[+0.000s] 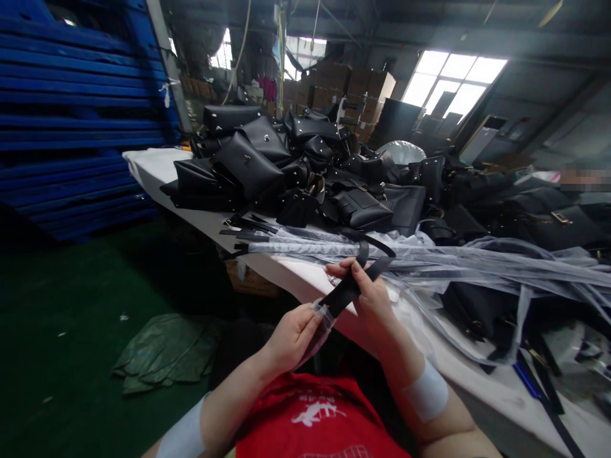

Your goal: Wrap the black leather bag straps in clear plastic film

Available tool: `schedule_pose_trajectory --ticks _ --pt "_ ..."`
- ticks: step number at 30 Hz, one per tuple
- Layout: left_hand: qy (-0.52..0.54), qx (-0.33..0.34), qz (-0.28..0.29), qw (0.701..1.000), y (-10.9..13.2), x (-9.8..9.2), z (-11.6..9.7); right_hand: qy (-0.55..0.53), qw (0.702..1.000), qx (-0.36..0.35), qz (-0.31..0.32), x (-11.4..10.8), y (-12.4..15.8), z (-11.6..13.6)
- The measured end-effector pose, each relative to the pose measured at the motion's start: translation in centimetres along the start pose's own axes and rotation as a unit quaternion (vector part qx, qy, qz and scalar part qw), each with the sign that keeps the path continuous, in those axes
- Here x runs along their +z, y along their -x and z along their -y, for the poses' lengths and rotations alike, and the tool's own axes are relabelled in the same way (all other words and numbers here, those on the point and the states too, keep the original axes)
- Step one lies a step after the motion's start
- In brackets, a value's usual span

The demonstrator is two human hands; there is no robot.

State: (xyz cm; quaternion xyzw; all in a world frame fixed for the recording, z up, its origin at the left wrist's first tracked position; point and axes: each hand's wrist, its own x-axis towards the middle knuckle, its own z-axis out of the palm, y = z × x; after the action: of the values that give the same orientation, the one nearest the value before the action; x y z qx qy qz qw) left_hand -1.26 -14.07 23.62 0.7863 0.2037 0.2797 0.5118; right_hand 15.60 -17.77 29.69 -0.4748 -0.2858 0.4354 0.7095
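Observation:
A black leather strap (342, 294) runs between my two hands in front of my body, its upper part bent into a loop above the table edge. My left hand (294, 334) is closed around the lower part, where clear plastic wrap (323, 321) covers the strap. Higher up, my right hand (365, 286) pinches the bare black part between thumb and fingers. Just beyond my hands lies a bundle of plastic-wrapped straps (305, 245), its black ends pointing left.
Black handbags (252, 162) are heaped along the white-topped table (155, 166). Blue stacked panels (81, 114) stand at the left. On the green floor lies a crumpled sheet (167, 353). A blue pen-like object (527, 380) rests at the right. Cardboard boxes (329, 86) stand behind.

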Motion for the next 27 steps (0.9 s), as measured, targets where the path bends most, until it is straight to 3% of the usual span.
schedule_pose_trajectory --ticks 6,8,10,12,14,17,24,27 --pt "0.013 0.015 -0.048 0.999 -0.5 0.3 -0.5 0.075 0.987 -0.011 0.142 1.8 2.9 -4.4" --pt "0.009 0.018 -0.038 0.999 -0.2 0.5 -0.3 0.036 0.991 0.017 0.130 1.4 2.7 -4.0" --pt "-0.014 0.013 -0.022 1.000 0.1 0.6 0.0 -0.034 0.996 0.049 0.072 0.6 1.9 -2.5" --pt "-0.036 0.002 -0.005 0.999 0.4 0.8 0.3 -0.069 0.997 0.033 0.004 -0.1 0.9 -0.7" --pt "-0.035 -0.001 0.002 0.999 0.5 0.9 0.5 -0.052 0.998 -0.009 -0.026 -0.5 0.2 0.7" --pt "-0.007 0.011 -0.015 1.000 0.1 0.9 0.3 -0.011 1.000 -0.027 -0.011 -0.1 0.4 0.6" --pt "0.027 0.045 -0.080 0.995 -1.4 1.0 -1.2 0.014 0.994 0.016 0.110 1.9 2.6 -3.6" --pt "0.002 0.043 -0.055 0.998 -1.4 1.3 -1.3 -0.029 0.997 0.040 0.059 1.1 1.8 -2.6"
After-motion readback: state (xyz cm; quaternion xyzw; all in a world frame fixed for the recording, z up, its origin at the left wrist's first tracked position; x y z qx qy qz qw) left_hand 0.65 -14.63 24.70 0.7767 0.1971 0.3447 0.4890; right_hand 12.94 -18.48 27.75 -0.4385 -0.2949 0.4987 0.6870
